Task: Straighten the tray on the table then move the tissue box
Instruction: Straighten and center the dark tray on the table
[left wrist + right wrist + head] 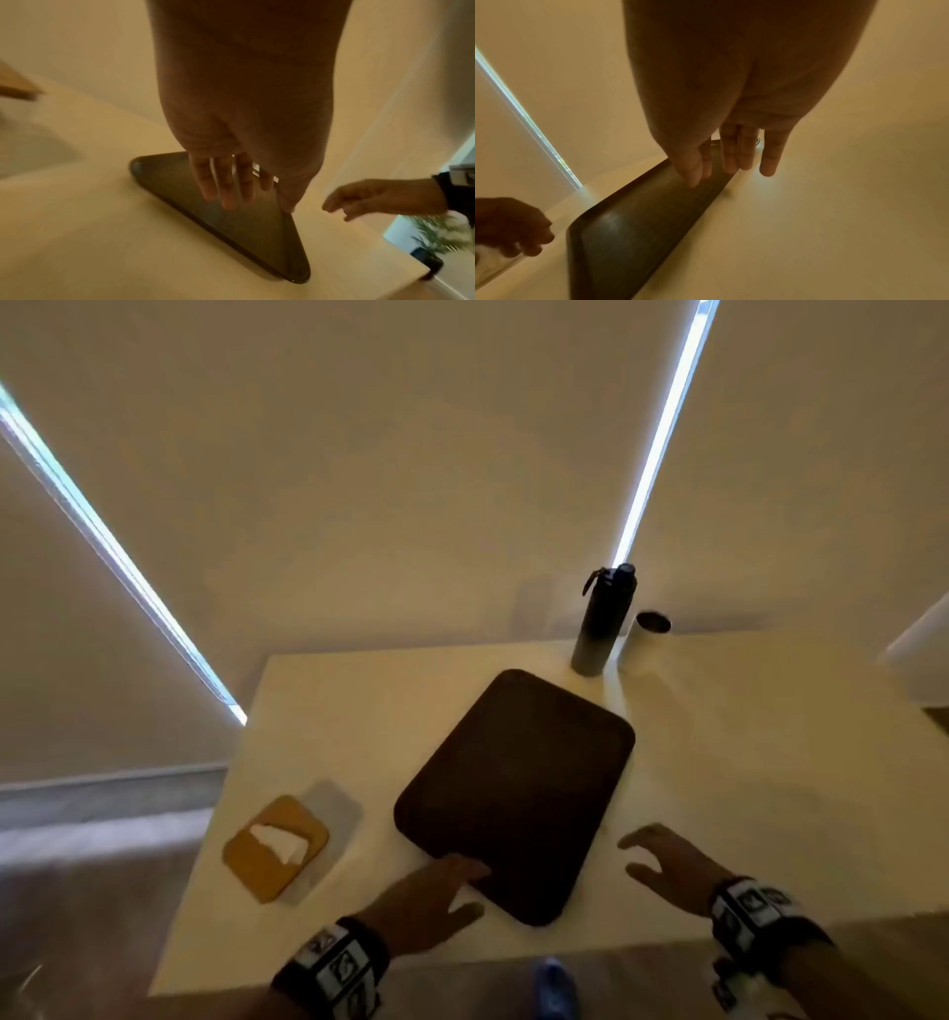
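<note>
A dark brown tray [518, 788] lies skewed on the white table [744, 762], its long side running from near left to far right. My left hand [452, 880] reaches over the tray's near left edge with straight fingers [226, 188], holding nothing. My right hand [652, 852] hovers off the tray's near right side, fingers [767, 160] spread and relaxed. The tray [231, 219] shows under the left palm, and its right rim [634, 223] lies below the right hand. A tan tissue box [274, 847] with a white tissue poking out sits at the table's near left.
A tall dark bottle [603, 621] and a white cup [644, 634] stand at the table's far edge, just beyond the tray. Pale blinds hang behind. The table's near edge [462, 963] lies under my wrists. A potted plant [437, 237] stands on the floor to the right.
</note>
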Tool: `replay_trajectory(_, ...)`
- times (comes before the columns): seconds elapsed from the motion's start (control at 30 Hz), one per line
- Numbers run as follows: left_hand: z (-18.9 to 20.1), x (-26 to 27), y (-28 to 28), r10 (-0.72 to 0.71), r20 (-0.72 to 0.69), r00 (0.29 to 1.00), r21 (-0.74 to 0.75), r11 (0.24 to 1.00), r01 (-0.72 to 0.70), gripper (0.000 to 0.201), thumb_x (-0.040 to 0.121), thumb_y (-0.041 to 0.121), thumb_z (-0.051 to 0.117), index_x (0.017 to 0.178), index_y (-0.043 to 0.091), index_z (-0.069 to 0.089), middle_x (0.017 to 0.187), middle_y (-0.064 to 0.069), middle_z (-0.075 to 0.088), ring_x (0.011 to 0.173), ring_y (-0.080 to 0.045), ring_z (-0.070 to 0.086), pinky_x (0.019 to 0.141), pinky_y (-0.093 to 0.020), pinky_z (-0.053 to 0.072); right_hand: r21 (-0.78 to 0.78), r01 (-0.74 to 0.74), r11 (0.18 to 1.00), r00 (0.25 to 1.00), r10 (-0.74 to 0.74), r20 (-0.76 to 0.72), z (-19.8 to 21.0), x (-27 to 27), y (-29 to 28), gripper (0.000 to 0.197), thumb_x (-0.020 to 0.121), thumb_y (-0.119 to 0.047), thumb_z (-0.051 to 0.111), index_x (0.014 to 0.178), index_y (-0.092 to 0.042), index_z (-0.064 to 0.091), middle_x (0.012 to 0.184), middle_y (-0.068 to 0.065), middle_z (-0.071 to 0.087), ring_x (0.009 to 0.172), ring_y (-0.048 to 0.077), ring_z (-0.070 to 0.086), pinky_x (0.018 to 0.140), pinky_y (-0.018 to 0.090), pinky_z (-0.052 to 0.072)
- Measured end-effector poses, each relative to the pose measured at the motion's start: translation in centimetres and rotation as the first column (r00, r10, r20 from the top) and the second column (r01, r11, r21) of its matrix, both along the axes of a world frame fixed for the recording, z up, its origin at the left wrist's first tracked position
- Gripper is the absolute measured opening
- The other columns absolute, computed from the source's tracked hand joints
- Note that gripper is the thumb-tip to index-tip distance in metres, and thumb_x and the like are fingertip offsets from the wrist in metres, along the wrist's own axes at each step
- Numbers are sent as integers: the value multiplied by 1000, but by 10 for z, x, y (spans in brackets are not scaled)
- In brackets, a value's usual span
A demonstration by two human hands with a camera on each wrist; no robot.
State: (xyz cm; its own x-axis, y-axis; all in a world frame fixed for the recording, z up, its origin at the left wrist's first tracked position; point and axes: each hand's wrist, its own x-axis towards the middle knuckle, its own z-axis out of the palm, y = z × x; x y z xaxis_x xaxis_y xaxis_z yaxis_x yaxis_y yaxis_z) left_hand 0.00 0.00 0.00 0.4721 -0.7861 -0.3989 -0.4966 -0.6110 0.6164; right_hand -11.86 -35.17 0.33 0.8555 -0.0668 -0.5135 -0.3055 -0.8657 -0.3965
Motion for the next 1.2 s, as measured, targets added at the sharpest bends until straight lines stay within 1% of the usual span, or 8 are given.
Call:
replay_trajectory(0.07, -16, 8, -34, -48, 24, 999, -3, 999, 48, 54, 97, 47, 54, 147, 28, 43, 143, 2, 49, 122, -13, 55, 100, -25, 43, -46, -12, 999, 1000, 13, 15, -9, 18, -19, 37, 95, -46, 49, 128, -29, 53, 134, 0, 47, 114, 16, 54, 99, 29, 42)
replay_trajectory(0.13, -23, 12, -70, -77, 8, 997, 53, 996, 76, 58, 96, 43, 57, 149, 28, 39, 146, 2, 45, 126, -17, 52, 106, -32, 43, -39, -30, 999, 999, 32, 35, -14, 38, -37, 33, 95, -31, 55, 127, -26, 55, 134, 0, 47, 113, 18, 55, 100, 31, 43)
replay_trajectory(0.3, -50, 3, -148, -134, 43, 990, 77, 989, 130, 76, 89, 34, 68, 153, 26, 29, 153, -1, 34, 130, -22, 48, 107, -38, 45, -78, -187, 979, 977, 194, 92, -37, 79, -71, 35, 89, -18, 63, 124, -23, 60, 133, 2, 52, 120, 22, 53, 104, 38, 43)
replay_trajectory(0.5, -74, -12, -188, 42, 29, 999, 142, 989, -45, 67, 96, 31, 57, 155, 17, 29, 153, -10, 30, 136, -32, 40, 110, -44, 39, -220, -412, 884, 899, 434, 60, -61, 116, -94, 38, 89, -13, 58, 124, -28, 60, 137, 1, 51, 124, 28, 48, 107, 43, 39)
replay_trajectory(0.73, -93, -22, -188, 112, 34, 993, 92, 989, -115, 59, 96, 24, 55, 151, 13, 39, 146, -14, 40, 125, -32, 50, 105, -42, 42, -287, -568, 771, 767, 623, 154, -67, 132, -98, 24, 89, -20, 63, 111, -26, 69, 114, 5, 63, 104, 28, 58, 88, 41, 48)
replay_trajectory(0.87, -88, -22, -179, 124, 50, 991, 64, 990, -127, 58, 94, 17, 57, 150, 12, 41, 141, -13, 44, 122, -31, 50, 103, -40, 43, -321, -602, 732, 711, 673, 202, -67, 126, -94, 26, 85, -13, 67, 110, -22, 69, 108, 8, 65, 96, 29, 61, 77, 42, 53)
replay_trajectory(1.07, -82, -7, -126, 93, 96, 991, 85, 991, -101, 56, 94, 10, 52, 149, 19, 45, 138, -7, 48, 119, -27, 49, 97, -41, 48, -306, -595, 743, 721, 662, 204, -69, 107, -53, 35, 85, -10, 63, 118, -23, 64, 109, 6, 62, 96, 27, 60, 78, 40, 50)
replay_trajectory(1.2, -78, 9, -80, 113, 160, 981, 88, 988, -128, 51, 93, 7, 52, 142, 24, 52, 135, -3, 52, 118, -24, 50, 89, -39, 52, -273, -596, 755, 726, 652, 220, -79, 100, -15, 36, 83, -10, 68, 117, -20, 64, 104, 8, 62, 87, 26, 60, 70, 38, 51)
